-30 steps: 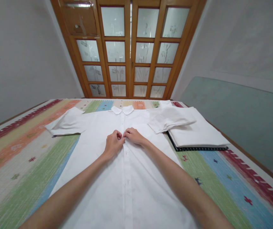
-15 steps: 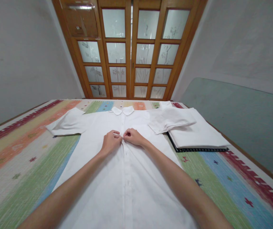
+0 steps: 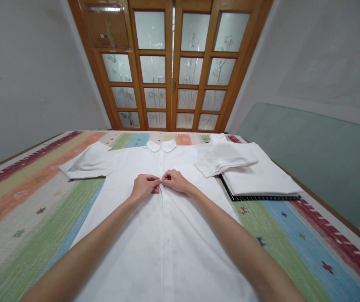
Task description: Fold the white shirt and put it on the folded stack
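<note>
A white short-sleeved shirt [image 3: 129, 235] lies flat, front up, on a striped cloth, its collar at the far end. My left hand [image 3: 144, 186] and my right hand [image 3: 174, 180] meet at the shirt's button placket, about chest height. Both hands are closed in a pinch on the placket's edges, fingertips almost touching each other. What sits between the fingertips is too small to make out. The shirt's right sleeve rests over the corner of a folded white pile.
A stack of folded white cloth [image 3: 262, 174] lies on a black board at the right of the shirt. The striped multicoloured cloth [image 3: 25, 209] covers the table. A wooden door with frosted glass panes [image 3: 173, 67] stands behind the table's far edge.
My left hand has slid slightly left and flattened a little while staying pinched at the placket. The right hand has barely moved.
</note>
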`<state>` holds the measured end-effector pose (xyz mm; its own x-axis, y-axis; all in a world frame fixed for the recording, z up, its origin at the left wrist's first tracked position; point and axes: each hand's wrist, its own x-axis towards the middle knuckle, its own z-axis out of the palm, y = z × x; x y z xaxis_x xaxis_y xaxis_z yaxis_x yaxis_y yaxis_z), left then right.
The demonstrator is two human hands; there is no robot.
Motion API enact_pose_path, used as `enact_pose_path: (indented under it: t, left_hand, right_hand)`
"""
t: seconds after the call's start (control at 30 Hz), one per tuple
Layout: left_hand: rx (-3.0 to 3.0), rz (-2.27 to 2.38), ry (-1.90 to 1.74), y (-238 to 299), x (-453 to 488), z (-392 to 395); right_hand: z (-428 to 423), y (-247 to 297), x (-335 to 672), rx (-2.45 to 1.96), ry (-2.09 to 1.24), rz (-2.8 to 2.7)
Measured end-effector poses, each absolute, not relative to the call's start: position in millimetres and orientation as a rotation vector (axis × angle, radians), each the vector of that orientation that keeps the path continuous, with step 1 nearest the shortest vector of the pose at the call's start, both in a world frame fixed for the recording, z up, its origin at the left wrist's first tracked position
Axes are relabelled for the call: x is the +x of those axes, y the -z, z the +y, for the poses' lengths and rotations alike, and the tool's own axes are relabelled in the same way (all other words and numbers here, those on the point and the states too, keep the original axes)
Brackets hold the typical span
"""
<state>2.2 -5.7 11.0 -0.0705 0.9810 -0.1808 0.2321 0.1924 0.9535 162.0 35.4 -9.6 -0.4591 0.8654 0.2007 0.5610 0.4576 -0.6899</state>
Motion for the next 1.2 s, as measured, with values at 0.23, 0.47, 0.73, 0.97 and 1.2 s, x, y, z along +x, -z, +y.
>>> enact_pose_path:
  t: [0.23, 0.47, 0.73, 0.97, 1.2]
  left_hand:
    - [1.201, 1.479, -1.016, -5.9, 3.2, -4.0]
    - [1.239, 1.512, -1.061, 8.3, 2.8, 0.5]
    - [1.179, 1.501, -1.046, 9.1, 4.6, 4.6]
    - [1.169, 1.484, -1.033, 4.4, 4.2, 2.2]
    - [1.186, 1.518, -1.019, 4.5, 3.8, 3.2]
  right_hand:
    - [36.0, 10.6, 162.1, -1.186, -0.756, -2.165]
    - [38.7, 16.2, 161.5, -1.152, -0.795, -2.126]
    - [37.0, 18.5, 160.0, -1.136, -0.808, -2.053]
    - [34.8, 17.1, 160.8, -1.101, -0.814, -2.023]
    - [32.9, 15.1, 161.5, -1.082, -0.775, -2.028]
